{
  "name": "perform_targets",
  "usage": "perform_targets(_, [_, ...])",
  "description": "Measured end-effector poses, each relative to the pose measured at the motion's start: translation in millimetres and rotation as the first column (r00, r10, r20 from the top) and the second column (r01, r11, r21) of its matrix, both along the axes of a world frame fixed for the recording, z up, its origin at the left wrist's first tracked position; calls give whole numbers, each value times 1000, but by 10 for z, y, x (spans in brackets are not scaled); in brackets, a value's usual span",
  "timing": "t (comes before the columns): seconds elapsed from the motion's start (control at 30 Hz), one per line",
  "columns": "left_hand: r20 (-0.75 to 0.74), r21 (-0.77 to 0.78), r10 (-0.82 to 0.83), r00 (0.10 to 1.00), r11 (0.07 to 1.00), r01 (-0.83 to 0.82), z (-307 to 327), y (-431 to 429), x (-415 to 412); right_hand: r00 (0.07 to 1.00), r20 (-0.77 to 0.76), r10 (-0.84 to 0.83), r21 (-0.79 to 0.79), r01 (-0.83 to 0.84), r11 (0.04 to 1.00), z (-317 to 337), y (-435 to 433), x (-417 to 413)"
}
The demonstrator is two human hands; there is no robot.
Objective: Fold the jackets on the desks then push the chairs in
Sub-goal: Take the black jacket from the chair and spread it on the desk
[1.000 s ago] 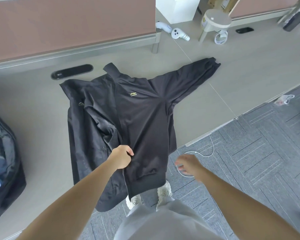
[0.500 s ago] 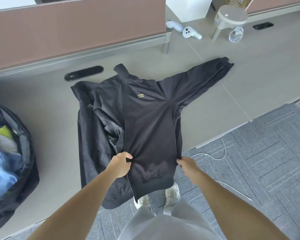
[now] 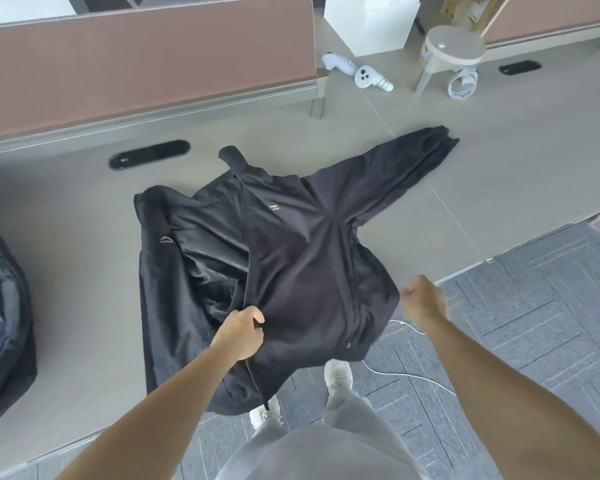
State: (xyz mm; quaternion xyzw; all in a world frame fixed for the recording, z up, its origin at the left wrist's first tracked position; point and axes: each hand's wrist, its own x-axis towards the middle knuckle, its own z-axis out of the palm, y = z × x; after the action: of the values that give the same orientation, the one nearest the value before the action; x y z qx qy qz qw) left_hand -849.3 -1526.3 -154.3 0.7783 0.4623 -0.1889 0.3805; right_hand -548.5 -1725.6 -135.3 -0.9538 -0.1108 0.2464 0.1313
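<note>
A black jacket (image 3: pixel 309 258) with a small yellow chest logo lies spread on the grey desk (image 3: pixel 66 237), one sleeve (image 3: pixel 406 161) stretched out to the far right. It lies over a shinier dark jacket (image 3: pixel 167 271) at its left, and both hems hang over the desk's near edge. My left hand (image 3: pixel 239 336) grips the top jacket's front edge near the hem. At the hem's right corner, my right hand (image 3: pixel 423 301) is curled and seems to pinch the fabric, drawing it out sideways.
An open black backpack (image 3: pixel 4 323) sits on the desk at the left. A brown partition (image 3: pixel 146 60) and a cable slot (image 3: pixel 149 154) run along the back. Two white controllers (image 3: pixel 371 76) and a small stool (image 3: pixel 454 46) stand far right. A white cable (image 3: pixel 413 374) trails on the carpet.
My right hand reached the jacket's right hem and drew it out to the right, widening the lower part. The left hand kept its grip.
</note>
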Motion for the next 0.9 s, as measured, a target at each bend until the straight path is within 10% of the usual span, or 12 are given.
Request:
perform_targets(0.13, [15, 52, 19, 1000, 998, -20, 45, -149, 269, 925, -184, 334, -27, -344, 938, -193, 349, -103])
perform_targets(0.43, [-11, 18, 271, 963, 963, -271, 117, -352, 541, 763, -350, 544, 39, -568, 822, -238, 583, 218])
perform_targets(0.7, [-145, 42, 275, 950, 962, -271, 113, -477, 810, 612, -692, 383, 239, -307, 921, 142, 210, 1354])
perform_targets(0.83, [-214, 77, 267, 940, 964, -256, 113, -541, 941, 544, -566, 620, -153, -808, 569, 118, 194, 1396])
perform_targets(0.9, [-250, 64, 270, 930, 963, -263, 152, -545, 1030, 564, -491, 664, -153, -806, 571, 80, 256, 1388])
